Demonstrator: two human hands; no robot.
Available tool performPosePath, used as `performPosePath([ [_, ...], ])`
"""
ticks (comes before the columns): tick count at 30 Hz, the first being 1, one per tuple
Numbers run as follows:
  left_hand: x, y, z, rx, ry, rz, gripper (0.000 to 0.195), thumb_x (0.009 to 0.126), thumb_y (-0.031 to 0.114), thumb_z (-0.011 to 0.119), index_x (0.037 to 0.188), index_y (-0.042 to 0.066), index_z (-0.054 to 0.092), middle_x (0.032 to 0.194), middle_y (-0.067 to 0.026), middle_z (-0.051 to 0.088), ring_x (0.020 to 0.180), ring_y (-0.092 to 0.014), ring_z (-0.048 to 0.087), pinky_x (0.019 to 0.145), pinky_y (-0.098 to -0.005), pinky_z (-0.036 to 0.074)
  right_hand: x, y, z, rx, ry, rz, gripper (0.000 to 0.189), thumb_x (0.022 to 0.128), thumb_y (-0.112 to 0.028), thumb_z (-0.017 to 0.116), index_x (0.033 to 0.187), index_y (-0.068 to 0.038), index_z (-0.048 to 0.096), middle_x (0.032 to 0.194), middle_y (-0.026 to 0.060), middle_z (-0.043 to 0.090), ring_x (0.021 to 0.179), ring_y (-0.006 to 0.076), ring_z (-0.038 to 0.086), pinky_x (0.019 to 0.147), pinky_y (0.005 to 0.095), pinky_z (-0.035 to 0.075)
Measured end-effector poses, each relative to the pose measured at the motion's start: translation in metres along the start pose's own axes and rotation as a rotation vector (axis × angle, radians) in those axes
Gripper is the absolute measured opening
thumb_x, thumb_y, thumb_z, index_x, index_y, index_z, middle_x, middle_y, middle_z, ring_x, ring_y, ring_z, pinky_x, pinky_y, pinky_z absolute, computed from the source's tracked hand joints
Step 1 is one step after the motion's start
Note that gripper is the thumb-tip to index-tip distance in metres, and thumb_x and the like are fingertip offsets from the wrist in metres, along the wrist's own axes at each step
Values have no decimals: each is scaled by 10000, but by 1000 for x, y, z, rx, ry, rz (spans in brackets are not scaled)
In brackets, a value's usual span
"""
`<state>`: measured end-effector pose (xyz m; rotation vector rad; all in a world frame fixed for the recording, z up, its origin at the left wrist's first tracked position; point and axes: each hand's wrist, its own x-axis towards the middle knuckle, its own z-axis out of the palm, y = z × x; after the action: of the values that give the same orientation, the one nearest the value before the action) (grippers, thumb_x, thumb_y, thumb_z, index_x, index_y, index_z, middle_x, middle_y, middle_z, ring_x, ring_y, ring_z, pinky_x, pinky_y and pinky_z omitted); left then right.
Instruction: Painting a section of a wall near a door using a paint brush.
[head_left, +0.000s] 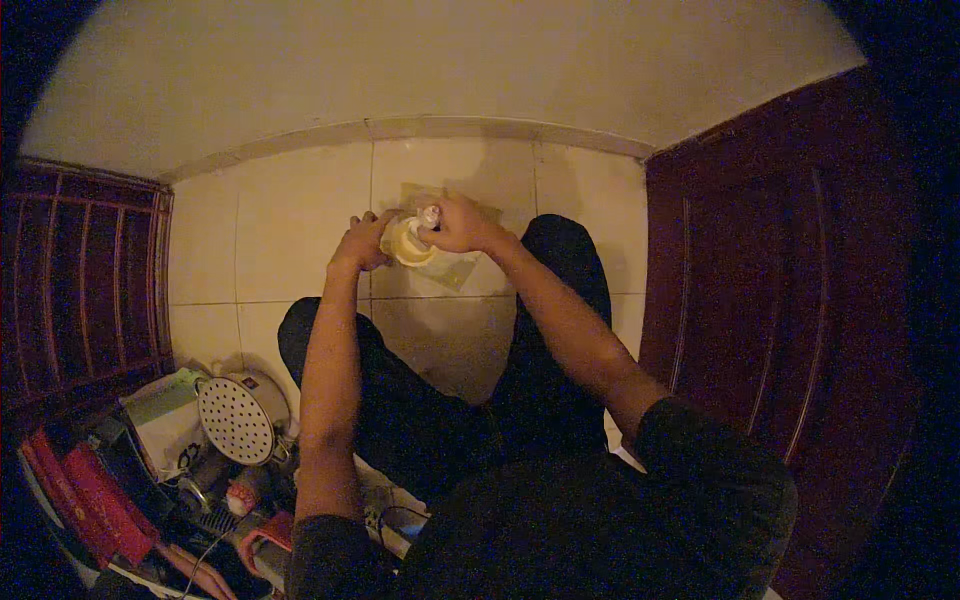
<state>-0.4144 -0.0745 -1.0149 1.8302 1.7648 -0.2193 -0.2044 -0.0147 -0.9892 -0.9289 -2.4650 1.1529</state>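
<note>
A round pale-yellow container (413, 253), like a bowl or cup, stands low over the tiled floor between my hands. My left hand (365, 241) holds its left side, the thumb and fingers spread around the wall. My right hand (466, 223) grips a small whitish object (430, 218) at the container's upper right rim; dim light and blur hide what it is. Under the container lies a thin, greenish, see-through sheet or plastic bag (456, 276). The right hand covers part of this sheet, and the container's contents are not clear.
My bent knees frame the floor tiles (442, 337). A pale wall (450, 67) rises ahead, and dark red wooden panels (735, 300) stand at the right. At the lower left are a perforated metal steamer pot (237, 421), a white box (161, 427), red items (105, 502) and a cable (196, 566).
</note>
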Motion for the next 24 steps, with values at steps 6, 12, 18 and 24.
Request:
performPosePath([
  [6,4,-12,10,5,38,46,923,590,192,850,1378,296,382,1262,-139,493,1161,-415,473,935,-507,471,-2,-12,7,-65,50,-50,517,711,-326,672,1178,-118,596,825,191,658,781,402,619,780,493,484],
  [12,12,-18,19,-20,80,106,862,582,204,854,1332,290,438,1249,-141,498,1145,-398,496,925,-486,478,1,0,21,-48,43,-47,426,751,-372,658,1070,-106,564,844,179,630,847,400,577,772,489,459],
  [18,4,-8,14,-52,68,80,840,584,206,857,1315,305,453,1216,-141,516,1128,-384,516,914,-481,483,-1,2,27,16,7,-44,428,758,-370,661,1077,-98,574,904,208,630,878,419,582,777,507,460],
  [24,13,-11,18,-71,77,126,929,545,191,883,1345,212,412,1147,-175,537,1091,-405,522,940,-460,462,4,17,18,-79,102,-56,414,734,-325,684,1044,-66,594,774,196,630,768,395,607,748,469,479],
])
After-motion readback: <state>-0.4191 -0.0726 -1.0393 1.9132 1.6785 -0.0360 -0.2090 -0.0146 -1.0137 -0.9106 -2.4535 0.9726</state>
